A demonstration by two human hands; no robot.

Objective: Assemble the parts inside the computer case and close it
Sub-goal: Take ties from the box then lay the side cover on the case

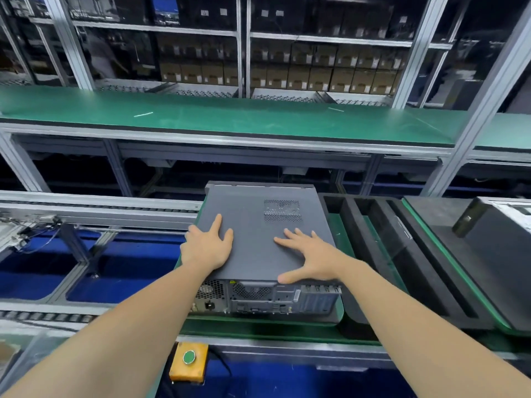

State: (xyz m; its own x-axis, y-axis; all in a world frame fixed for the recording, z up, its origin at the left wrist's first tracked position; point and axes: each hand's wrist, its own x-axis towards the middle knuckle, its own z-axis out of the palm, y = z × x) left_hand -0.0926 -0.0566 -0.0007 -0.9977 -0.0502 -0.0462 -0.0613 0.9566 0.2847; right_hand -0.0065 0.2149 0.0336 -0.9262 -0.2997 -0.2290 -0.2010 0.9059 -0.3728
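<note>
Head view: a dark grey computer case (258,239) lies on its side on a green-edged pallet (334,225) on the conveyor line, rear ports facing the person, its side panel (253,219) on top. The left hand (207,247) presses flat near the panel's left edge, fingers straight. The right hand (309,255) lies spread flat on the panel, thumb at its near edge. A yellow box with a green button (188,361) sits below.

The computer case (253,225) is dark grey, with a square vent patch (283,210) of fine dotted holes. The mat (258,326) under it is green, like the bench top (230,116) behind. The foam tray (425,271) is black. The button box (186,369) is orange-yellow with 1 green button (189,357). The cardboard boxes (316,79) are brown with white labels.
</note>
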